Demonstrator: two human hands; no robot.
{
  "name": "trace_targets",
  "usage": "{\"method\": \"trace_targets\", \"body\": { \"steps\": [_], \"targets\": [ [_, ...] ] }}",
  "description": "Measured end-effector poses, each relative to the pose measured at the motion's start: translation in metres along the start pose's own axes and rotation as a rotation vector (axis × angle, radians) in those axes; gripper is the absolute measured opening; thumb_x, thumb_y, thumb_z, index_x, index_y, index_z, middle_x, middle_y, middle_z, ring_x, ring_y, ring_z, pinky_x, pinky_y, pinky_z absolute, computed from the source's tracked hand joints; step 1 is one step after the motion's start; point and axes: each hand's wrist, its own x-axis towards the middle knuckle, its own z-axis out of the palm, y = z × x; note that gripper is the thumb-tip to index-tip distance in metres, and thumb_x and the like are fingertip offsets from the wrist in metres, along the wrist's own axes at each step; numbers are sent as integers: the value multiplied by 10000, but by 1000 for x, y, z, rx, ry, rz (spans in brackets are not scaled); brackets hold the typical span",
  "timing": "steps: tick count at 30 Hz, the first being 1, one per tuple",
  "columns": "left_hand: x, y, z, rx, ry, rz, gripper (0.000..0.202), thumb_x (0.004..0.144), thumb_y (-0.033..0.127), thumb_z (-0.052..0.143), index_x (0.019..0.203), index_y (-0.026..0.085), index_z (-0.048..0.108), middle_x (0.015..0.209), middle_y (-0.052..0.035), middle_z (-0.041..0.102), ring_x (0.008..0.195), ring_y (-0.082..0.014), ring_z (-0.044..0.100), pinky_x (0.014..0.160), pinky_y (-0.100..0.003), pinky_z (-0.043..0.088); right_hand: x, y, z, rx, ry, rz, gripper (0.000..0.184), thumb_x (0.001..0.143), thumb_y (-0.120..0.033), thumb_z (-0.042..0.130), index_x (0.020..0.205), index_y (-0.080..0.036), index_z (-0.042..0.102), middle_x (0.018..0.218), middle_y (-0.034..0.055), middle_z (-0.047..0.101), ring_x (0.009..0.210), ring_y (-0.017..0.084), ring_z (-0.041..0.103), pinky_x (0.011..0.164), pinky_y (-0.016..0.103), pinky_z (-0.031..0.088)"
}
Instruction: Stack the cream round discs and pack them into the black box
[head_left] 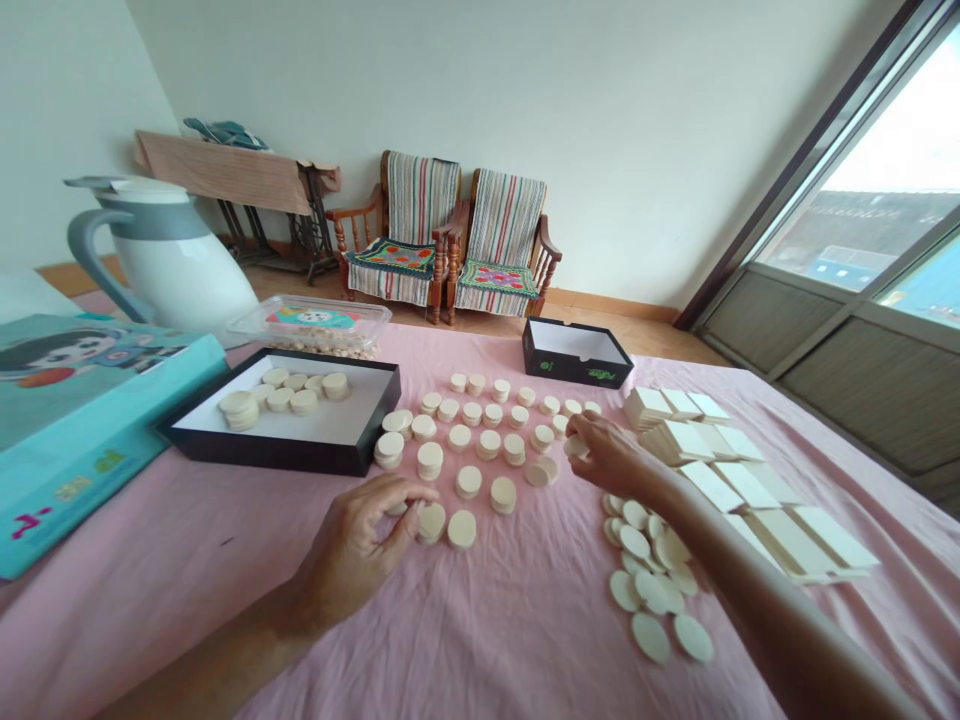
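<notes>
Rows of short stacks of pale round wooden discs (488, 443) stand on the pink tablecloth between my hands. My left hand (367, 530) is at the near left of the rows, thumb and index finger curled around a pale disc stack (396, 508) that is mostly hidden. Just right of those fingertips is another stack (431, 523). At the right end of the rows, my right hand (604, 448) has its fingers closed on wooden discs (576, 447), partly covered by the fingers. Loose discs (651, 580) lie in a heap below my right forearm.
A black tray (281, 455) with several disc stacks sits at left, beside a turquoise box (112, 420) and a white jug (184, 265). A clear tub (315, 325) stands behind. Another black box (577, 365) is at the back; rectangular pale wooden pieces (750, 485) lie at right.
</notes>
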Motion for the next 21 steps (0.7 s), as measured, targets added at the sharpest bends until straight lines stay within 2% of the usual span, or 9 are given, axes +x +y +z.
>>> {"method": "trace_targets", "body": {
  "steps": [2, 5, 10, 15, 18, 21],
  "targets": [
    [0, 0, 0, -3, 4, 4, 155, 835, 141, 545, 902, 217, 662, 874, 14, 719, 825, -125, 679, 745, -206, 519, 6, 10, 10, -13, -46, -20, 199, 699, -104, 541, 894, -140, 533, 883, 93, 593, 814, 190, 544, 712, 275, 388],
    [0, 0, -1, -5, 9, -2, 154, 837, 145, 545, 902, 215, 665, 871, 9, 721, 819, -127, 680, 735, -204, 522, 9, 12, 22, -14, -68, -27, 194, 722, -124, 544, 915, -139, 550, 915, 103, 611, 879, 211, 559, 749, 286, 396],
    [0, -1, 0, -6, 8, -4, 154, 835, 138, 543, 896, 210, 665, 867, 4, 719, 814, -127, 678, 733, -204, 524, -1, 7, 14, 25, -86, -48, 350, 726, -159, 603, 1072, -135, 556, 1008, 115, 601, 947, 230, 568, 791, 314, 416],
    [0, 1, -1, -2, 3, 4, 153, 836, 134, 540, 888, 213, 661, 859, 10, 715, 806, -121, 676, 722, -199, 523, -15, -20, -2, 113, 49, -138, 299, 781, -99, 531, 1069, -167, 572, 1014, 86, 572, 824, 173, 564, 721, 300, 432],
    [1, 2, -1, 1, 13, 12, 157, 837, 130, 539, 892, 214, 660, 860, 12, 716, 805, -117, 677, 721, -195, 523, -19, -43, -2, 84, 18, -295, 362, 749, -19, 504, 1056, -189, 591, 990, 73, 580, 905, 190, 536, 776, 321, 425],
    [0, 1, -1, 1, 11, 16, 157, 840, 132, 542, 898, 217, 660, 869, 14, 716, 817, -116, 678, 734, -195, 524, -20, -55, 4, -28, -10, -371, 453, 716, 59, 437, 1059, -193, 592, 979, 77, 585, 950, 204, 500, 804, 343, 407]
  ]
}}
